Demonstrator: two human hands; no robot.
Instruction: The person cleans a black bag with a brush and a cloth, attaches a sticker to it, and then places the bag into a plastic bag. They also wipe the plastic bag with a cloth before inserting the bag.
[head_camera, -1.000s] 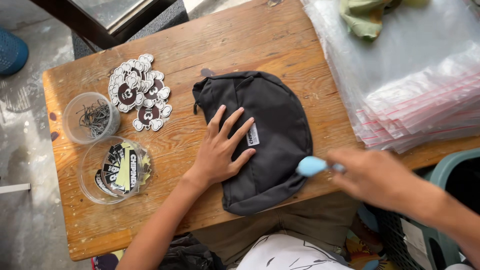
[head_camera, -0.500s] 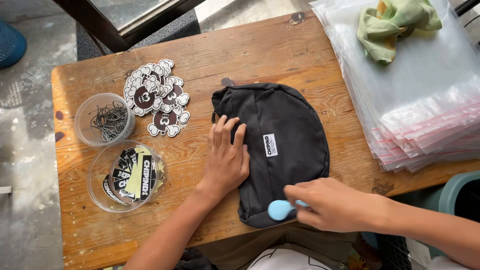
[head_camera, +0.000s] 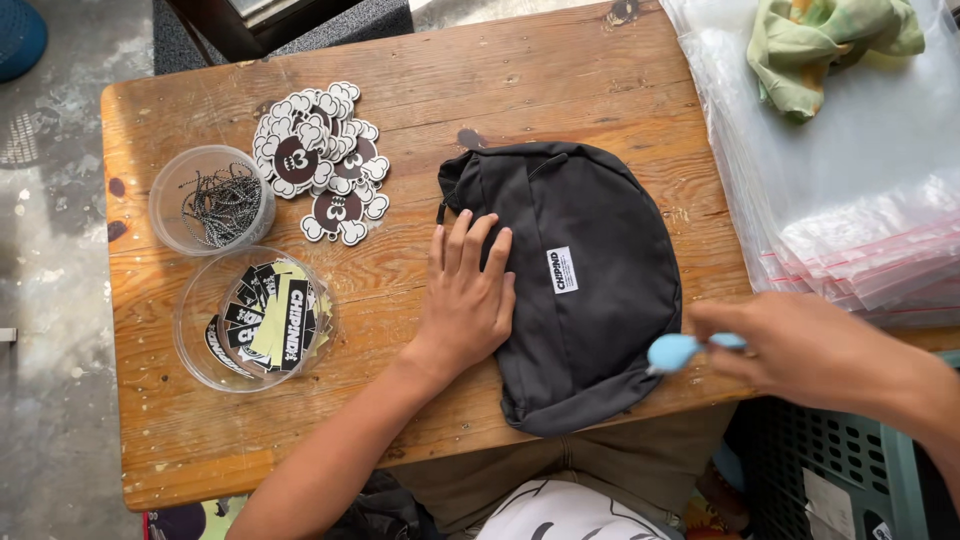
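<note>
One black pouch (head_camera: 585, 275), two tubs (head_camera: 205, 195), perhaps one blue tool (head_camera: 675, 350).

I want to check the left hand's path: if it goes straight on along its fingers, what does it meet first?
The left hand points up the table. Its fingertips already lie on the black bag's left edge, so it would probably slide over the bag's top corner first.
</note>
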